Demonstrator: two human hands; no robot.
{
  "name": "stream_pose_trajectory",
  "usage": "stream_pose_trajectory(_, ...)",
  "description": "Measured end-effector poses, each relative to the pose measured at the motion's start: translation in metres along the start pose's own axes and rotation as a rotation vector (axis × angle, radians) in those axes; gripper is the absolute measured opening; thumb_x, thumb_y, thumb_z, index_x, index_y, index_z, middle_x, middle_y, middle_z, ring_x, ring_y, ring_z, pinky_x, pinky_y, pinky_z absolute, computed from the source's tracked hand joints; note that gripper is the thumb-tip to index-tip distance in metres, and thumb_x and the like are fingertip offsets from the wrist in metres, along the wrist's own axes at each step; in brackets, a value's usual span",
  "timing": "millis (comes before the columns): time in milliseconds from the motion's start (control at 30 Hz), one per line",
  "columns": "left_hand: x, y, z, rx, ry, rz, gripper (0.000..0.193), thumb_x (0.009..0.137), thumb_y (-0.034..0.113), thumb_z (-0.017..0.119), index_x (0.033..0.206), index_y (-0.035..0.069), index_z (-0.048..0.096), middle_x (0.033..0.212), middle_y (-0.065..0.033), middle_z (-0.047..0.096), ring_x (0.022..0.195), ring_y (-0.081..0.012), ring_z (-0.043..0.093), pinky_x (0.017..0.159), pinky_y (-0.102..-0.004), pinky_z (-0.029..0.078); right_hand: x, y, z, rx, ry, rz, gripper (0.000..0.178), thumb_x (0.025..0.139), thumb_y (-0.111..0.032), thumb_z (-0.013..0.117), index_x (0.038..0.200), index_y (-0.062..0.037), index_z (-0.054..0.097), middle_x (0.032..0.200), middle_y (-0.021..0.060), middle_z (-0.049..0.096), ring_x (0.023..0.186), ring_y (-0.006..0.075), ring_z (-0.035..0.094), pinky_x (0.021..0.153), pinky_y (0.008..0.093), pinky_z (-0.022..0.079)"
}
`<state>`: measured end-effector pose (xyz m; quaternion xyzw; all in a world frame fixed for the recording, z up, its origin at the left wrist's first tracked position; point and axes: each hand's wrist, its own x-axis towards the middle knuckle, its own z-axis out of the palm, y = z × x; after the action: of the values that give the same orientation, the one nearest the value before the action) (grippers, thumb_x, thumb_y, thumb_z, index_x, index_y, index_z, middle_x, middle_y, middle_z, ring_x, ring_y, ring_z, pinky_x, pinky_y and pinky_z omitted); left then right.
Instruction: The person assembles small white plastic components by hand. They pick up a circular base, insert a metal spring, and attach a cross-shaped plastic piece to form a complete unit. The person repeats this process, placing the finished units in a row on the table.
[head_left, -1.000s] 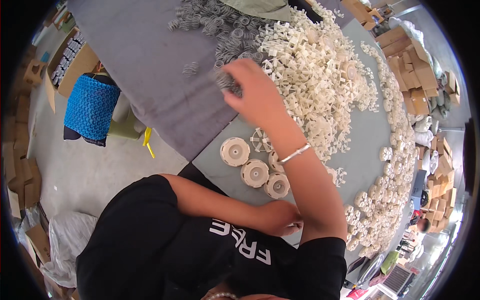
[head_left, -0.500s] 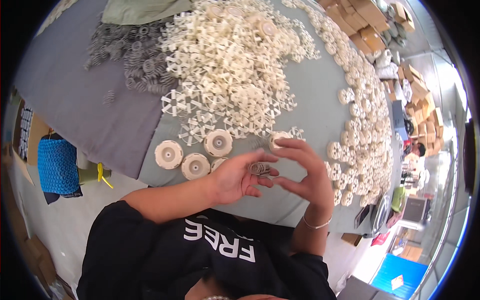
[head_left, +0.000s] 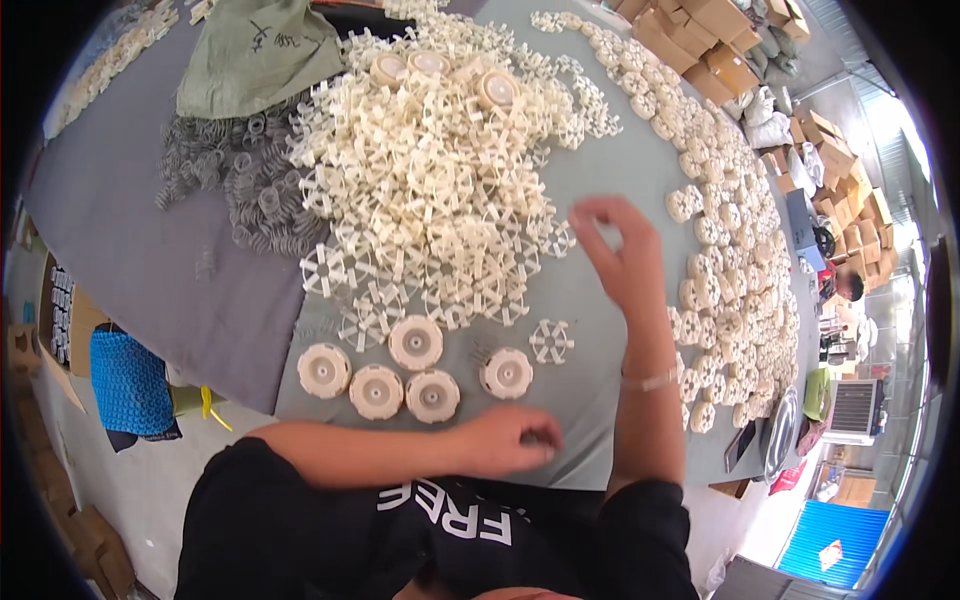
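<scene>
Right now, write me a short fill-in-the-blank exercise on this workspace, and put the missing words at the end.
1. The bracelet circles the person's ____ wrist.
2. Between the heap of white spoked pieces and the left forearm lie ____ round cream pieces.
3. The dark pile beside the green cloth is made of coiled ____.
4. The textured cushion at the picture's left is ____ in colour.

Missing words: right; five; springs; blue.

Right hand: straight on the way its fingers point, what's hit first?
Probably the near edge of the heap of white spoked parts, just left of the right hand's fingertips. Height above the table is unclear, so it might pass over.
</scene>
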<state>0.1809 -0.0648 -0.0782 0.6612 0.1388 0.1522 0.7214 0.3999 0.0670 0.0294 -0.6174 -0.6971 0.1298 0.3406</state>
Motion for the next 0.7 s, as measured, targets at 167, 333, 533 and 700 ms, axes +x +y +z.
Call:
stream_pose_trajectory(167, -0.010, 0.009, -0.006, -0.022, -0.298, -0.137, 0.026, 0.098, 0.023, 0.070, 0.118, 0.006, 0.072, 0.111, -0.0108, 0.075, 0.104, -0.0260, 0.072, 0.094, -0.0388, 0.056, 0.167, 0.006, 0.060, -0.201, 0.025, -0.095, 0.051, 0.086, -0.032, 0.083, 0.130, -0.0079, 0.071, 0.130, 0.0178, 0.072, 0.118, 0.0374, 0.068, 0.100, 0.0458, 0.054)
stream_pose_trajectory(333, -0.012, 0.006, -0.008, -0.096, -0.162, -0.120, 0.026, 0.098, 0.023, 0.071, 0.117, 0.006, 0.071, 0.111, -0.0107, 0.076, 0.107, -0.0240, 0.072, 0.094, -0.0370, 0.056, 0.225, 0.016, 0.083, -0.355, -0.246, 0.071, 0.074, 0.075, -0.037, 0.087, 0.141, -0.0107, 0.065, 0.132, 0.0225, 0.071, 0.125, 0.0395, 0.065, 0.105, 0.0470, 0.053)
stream_pose_trajectory(533, -0.018, 0.022, -0.016, -0.200, -0.090, -0.135, 0.028, 0.097, 0.027, 0.071, 0.116, 0.005, 0.070, 0.109, -0.0127, 0.075, 0.103, -0.0286, 0.072, 0.090, -0.0396, 0.055, 0.262, -0.030, 0.113, -0.132, 0.016, -0.089, 0.068, 0.077, -0.033, 0.081, 0.136, -0.0058, 0.060, 0.120, 0.0269, 0.071, 0.119, 0.0426, 0.066, 0.101, 0.0474, 0.056)
stream_pose_trajectory(700, -0.016, 0.039, -0.032, -0.134, -0.058, -0.177, 0.033, 0.095, 0.031, 0.071, 0.112, 0.003, 0.068, 0.106, -0.0169, 0.072, 0.102, -0.0354, 0.071, 0.088, -0.0421, 0.055, 0.302, -0.035, 0.173, -0.464, -0.422, 0.049, 0.076, 0.074, -0.037, 0.085, 0.137, -0.0020, 0.059, 0.125, 0.0263, 0.072, 0.117, 0.0410, 0.070, 0.102, 0.0430, 0.056)
